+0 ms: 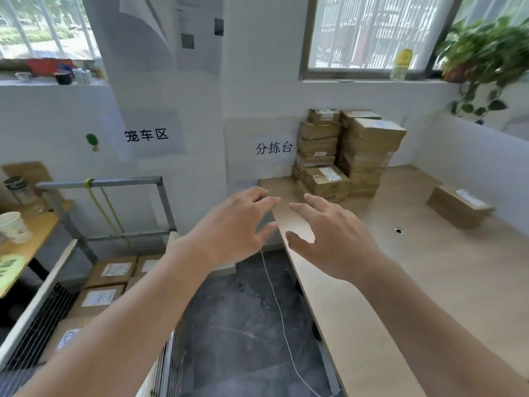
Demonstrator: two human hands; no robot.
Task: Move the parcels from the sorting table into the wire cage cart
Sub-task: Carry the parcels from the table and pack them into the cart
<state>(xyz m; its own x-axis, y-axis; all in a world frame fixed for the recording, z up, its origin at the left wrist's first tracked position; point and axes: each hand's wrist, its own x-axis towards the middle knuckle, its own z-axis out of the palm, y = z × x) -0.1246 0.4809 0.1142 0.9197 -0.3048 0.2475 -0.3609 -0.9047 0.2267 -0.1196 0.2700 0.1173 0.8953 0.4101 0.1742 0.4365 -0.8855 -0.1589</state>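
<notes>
Head view: several parcels [106,285] fill the wire cage cart [43,319]; a stack [346,153] waits at the sorting table's [429,276] far edge (both hands [234,227] [335,239] spread, holding nothing).

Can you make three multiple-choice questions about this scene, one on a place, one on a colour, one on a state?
1. Where does the lone parcel lie?
A. on the floor
B. on the table's right side
C. in the cart

2. What colour is the strap tied to the cart frame?
A. red
B. blue
C. yellow-green

3. What are the hands doing?
A. both empty, fingers spread
B. both holding a parcel
C. one holding a cup

Answers:
1 B, it sits alone on the table, apart from the stack.
2 C, it hangs yellow-green from the top bar.
3 A, the left hand and right hand hold nothing.
</notes>
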